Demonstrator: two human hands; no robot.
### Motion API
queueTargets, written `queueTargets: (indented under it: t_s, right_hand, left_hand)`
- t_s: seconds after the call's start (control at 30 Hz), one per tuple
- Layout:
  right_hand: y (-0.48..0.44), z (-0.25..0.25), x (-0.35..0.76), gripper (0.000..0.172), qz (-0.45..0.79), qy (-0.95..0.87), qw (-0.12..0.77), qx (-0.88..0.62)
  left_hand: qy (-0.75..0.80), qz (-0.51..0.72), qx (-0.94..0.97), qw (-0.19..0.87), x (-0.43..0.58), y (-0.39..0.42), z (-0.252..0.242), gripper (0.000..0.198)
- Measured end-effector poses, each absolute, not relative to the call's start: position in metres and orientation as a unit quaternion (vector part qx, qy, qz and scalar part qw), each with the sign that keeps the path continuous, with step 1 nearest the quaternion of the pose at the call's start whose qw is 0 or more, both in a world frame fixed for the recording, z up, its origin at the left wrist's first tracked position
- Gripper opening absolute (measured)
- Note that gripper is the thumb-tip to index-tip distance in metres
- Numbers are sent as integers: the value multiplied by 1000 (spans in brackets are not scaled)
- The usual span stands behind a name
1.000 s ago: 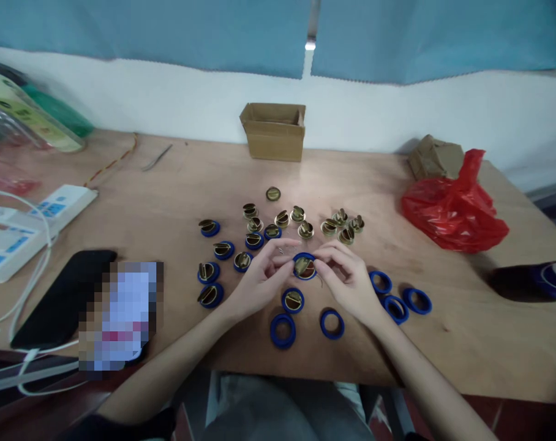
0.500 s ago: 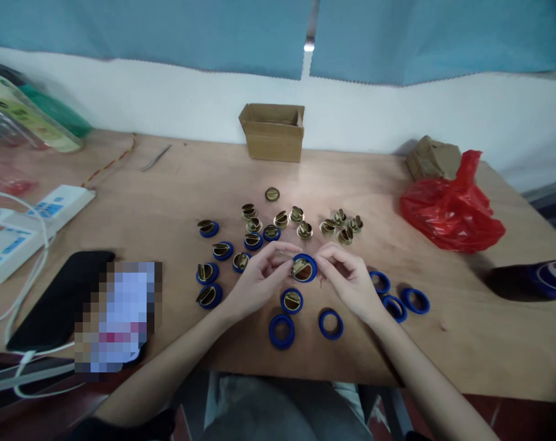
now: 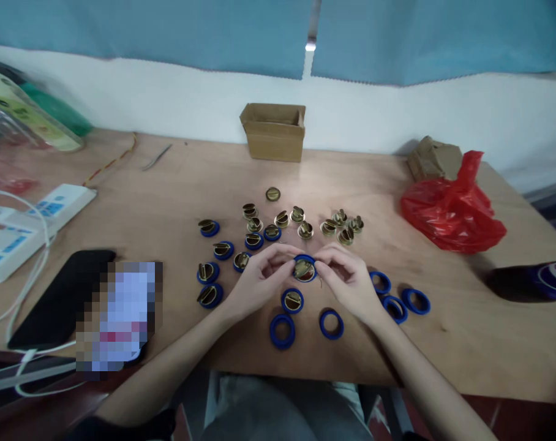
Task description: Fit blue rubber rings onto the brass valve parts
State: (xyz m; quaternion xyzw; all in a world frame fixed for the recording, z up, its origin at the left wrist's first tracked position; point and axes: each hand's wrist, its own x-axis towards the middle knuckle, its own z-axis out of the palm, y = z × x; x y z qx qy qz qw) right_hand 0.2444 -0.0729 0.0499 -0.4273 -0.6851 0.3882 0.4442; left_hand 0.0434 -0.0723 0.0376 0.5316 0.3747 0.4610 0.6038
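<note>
- Both hands are on one part. The left hand [image 3: 259, 278] and right hand [image 3: 346, 282] pinch a blue ring [image 3: 305, 258] from opposite sides, fingertips closed on its rim. A brass piece [image 3: 302, 268] sits inside it.
- It's held just off the table [image 3: 168, 196], about midway along and toward the near edge.
- Can't tell if the brass is fully seated or only half in, the fingers cover too much.
- Looks done: roughly eight ringed pieces [image 3: 223, 249] lying left of the hands. One more [image 3: 292, 300] is just on the near side of them.
- Looks left: about ten bare brass pieces [image 3: 305, 229] scattered beyond the hands, toward the far edge.
- There are also five empty rings [image 3: 380, 282], two by the near edge and three just right of the right hand.
- So my guess is a bit under halfway, and there are fewer loose rings in view than bare brass.
- A cardboard box [image 3: 273, 130] stands at the far edge and a red bag [image 3: 452, 205] lies toward the right edge. What's in either is hidden.
</note>
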Motion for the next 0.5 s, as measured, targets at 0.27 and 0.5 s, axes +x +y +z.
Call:
queueTargets:
  t_s: [0.27, 0.5]
  right_hand:
    - [-74, 50, 243, 16, 374, -697, 431, -433]
    - [-73, 44, 241, 20, 384, -663, 445, -464]
  left_hand:
    - [387, 444, 548, 594, 43, -73, 36, 21]
    - [370, 439, 530, 624, 43, -72, 38, 24]
